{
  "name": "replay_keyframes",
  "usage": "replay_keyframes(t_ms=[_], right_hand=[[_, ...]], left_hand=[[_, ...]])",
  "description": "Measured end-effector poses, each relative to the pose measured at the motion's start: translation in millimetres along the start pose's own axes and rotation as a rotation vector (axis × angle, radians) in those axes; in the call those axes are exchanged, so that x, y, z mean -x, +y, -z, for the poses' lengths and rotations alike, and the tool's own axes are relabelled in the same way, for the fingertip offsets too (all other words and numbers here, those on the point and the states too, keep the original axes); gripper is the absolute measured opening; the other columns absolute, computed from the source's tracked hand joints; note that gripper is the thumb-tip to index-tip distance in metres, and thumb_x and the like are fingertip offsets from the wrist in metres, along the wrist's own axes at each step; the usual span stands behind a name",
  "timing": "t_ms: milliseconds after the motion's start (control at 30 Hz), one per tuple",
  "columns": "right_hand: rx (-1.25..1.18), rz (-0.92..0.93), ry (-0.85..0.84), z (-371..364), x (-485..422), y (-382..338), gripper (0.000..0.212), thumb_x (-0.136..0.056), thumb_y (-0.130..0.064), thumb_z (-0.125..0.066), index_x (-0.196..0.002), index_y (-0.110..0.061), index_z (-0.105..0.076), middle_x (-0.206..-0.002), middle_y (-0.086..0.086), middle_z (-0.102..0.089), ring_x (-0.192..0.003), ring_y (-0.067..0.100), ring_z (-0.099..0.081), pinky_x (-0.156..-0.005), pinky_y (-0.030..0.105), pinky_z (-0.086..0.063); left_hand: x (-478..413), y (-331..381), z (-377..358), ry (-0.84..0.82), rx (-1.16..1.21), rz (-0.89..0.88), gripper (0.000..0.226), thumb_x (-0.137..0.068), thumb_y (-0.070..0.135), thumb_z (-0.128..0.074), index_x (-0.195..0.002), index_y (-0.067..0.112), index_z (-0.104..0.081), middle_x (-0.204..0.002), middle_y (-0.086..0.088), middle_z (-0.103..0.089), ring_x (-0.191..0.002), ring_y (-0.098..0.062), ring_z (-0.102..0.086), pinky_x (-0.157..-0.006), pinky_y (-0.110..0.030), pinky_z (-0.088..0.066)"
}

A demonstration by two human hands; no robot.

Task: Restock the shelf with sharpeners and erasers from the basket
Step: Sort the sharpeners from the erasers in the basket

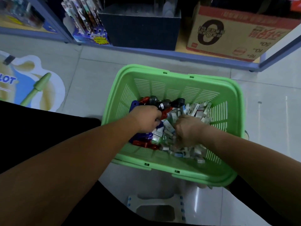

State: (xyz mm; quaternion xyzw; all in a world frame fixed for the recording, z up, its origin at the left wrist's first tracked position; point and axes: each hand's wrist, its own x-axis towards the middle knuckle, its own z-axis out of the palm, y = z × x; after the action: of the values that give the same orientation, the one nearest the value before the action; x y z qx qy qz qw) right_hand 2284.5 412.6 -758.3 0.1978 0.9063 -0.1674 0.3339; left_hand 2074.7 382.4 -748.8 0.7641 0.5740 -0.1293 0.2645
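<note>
A green plastic basket (228, 95) sits on the floor in front of me. Its left side holds red, blue and dark sharpeners (143, 143); its right side holds several small white boxed erasers (197, 110). Both my hands are inside the basket. My left hand (145, 119) is curled around a dark sharpener whose body sticks out past my fingers. My right hand (189, 129) is dug into the eraser pile with fingers curled around a bunch of erasers; its fingertips are hidden.
The bottom shelf (162, 52) runs along the far side, holding a cardboard box (236, 33), a dark bin (140, 30) and packaged pens (86, 22). A floor sticker (32, 82) lies at left. A small white stool (156, 207) stands below the basket.
</note>
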Motion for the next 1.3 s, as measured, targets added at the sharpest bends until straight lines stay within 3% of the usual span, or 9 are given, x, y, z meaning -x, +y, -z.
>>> replay_keyframes(t_ms=[167,233,300,433,533,700,967,1167,1300], right_hand=[[-0.121,-0.023,0.127,0,-21,-4,0.032,-0.095,-0.053,-0.061,-0.083,-0.023,-0.068,-0.078,-0.004,-0.066,-0.077,0.019,-0.066,-0.081,0.035,-0.059],[-0.298,-0.033,0.205,-1,-30,-8,0.025,-0.094,-0.050,-0.067,-0.099,-0.027,-0.074,-0.093,-0.007,-0.074,-0.087,0.016,-0.070,-0.083,0.034,-0.059],[-0.455,-0.066,0.239,2,-41,-14,0.033,-0.091,-0.052,-0.072,-0.116,-0.030,-0.074,-0.114,-0.009,-0.074,-0.104,0.014,-0.068,-0.091,0.033,-0.056],[-0.330,-0.135,0.146,-3,-64,-22,0.062,-0.085,-0.064,-0.071,-0.138,-0.033,-0.060,-0.133,-0.005,-0.064,-0.123,0.020,-0.055,-0.101,0.036,-0.045],[-0.265,-0.179,0.080,-4,-72,-29,0.069,-0.084,-0.065,-0.072,-0.141,-0.032,-0.054,-0.135,-0.005,-0.059,-0.120,0.020,-0.045,-0.101,0.038,-0.042],[-0.424,-0.273,0.008,3,-85,-37,0.093,-0.075,-0.065,-0.082,-0.153,-0.033,-0.041,-0.138,0.005,-0.051,-0.128,0.026,-0.042,-0.105,0.037,-0.042],[-0.409,-0.305,-0.118,-5,-103,-35,0.089,-0.072,-0.074,-0.077,-0.146,-0.034,-0.048,-0.150,0.000,-0.049,-0.142,0.029,-0.032,-0.114,0.044,-0.028],[-0.419,-0.285,-0.053,-7,-99,-38,0.069,-0.081,-0.063,-0.073,-0.140,-0.037,-0.047,-0.136,-0.003,-0.055,-0.133,0.026,-0.037,-0.108,0.044,-0.029],[-0.497,-0.210,-0.117,-6,-101,-35,0.048,-0.078,-0.056,-0.071,-0.117,-0.037,-0.052,-0.116,-0.006,-0.058,-0.127,0.024,-0.050,-0.112,0.048,-0.037]], left_hand=[[9,-26,24,0.266,0.059,0.241,0.027,-0.092,0.009,-0.066,-0.119,0.012,-0.061,-0.123,-0.007,-0.055,-0.087,-0.028,-0.066,-0.071,-0.041,-0.060],[13,-30,22,0.302,0.036,0.303,0.045,-0.079,-0.011,-0.064,-0.118,0.010,-0.054,-0.127,-0.010,-0.045,-0.072,-0.028,-0.064,-0.063,-0.044,-0.061],[17,-26,19,0.321,0.090,0.265,0.044,-0.079,-0.012,-0.064,-0.114,0.013,-0.054,-0.121,-0.008,-0.048,-0.069,-0.023,-0.061,-0.061,-0.040,-0.060],[26,-19,-2,-0.038,0.327,0.227,0.021,-0.092,0.006,-0.066,-0.103,0.024,-0.064,-0.103,0.002,-0.064,-0.088,-0.018,-0.063,-0.075,-0.032,-0.055],[38,-22,-17,-0.255,0.267,0.260,0.021,-0.092,0.004,-0.066,-0.108,0.016,-0.068,-0.109,-0.005,-0.066,-0.097,-0.023,-0.064,-0.080,-0.032,-0.053],[37,-19,-25,-0.278,0.213,0.321,0.026,-0.092,0.001,-0.061,-0.116,0.010,-0.064,-0.116,-0.012,-0.064,-0.101,-0.029,-0.062,-0.080,-0.033,-0.048],[31,-33,-20,-0.192,0.368,0.301,0.036,-0.088,-0.003,-0.062,-0.116,0.020,-0.066,-0.114,-0.005,-0.064,-0.099,-0.026,-0.062,-0.077,-0.032,-0.048],[28,-37,-19,-0.161,0.387,0.302,0.032,-0.087,-0.005,-0.063,-0.105,0.022,-0.065,-0.101,0.001,-0.063,-0.092,-0.023,-0.062,-0.082,-0.036,-0.055],[26,-38,-20,-0.148,0.374,0.292,0.032,-0.086,-0.002,-0.064,-0.098,0.026,-0.061,-0.102,0.000,-0.063,-0.091,-0.022,-0.061,-0.078,-0.035,-0.054]])
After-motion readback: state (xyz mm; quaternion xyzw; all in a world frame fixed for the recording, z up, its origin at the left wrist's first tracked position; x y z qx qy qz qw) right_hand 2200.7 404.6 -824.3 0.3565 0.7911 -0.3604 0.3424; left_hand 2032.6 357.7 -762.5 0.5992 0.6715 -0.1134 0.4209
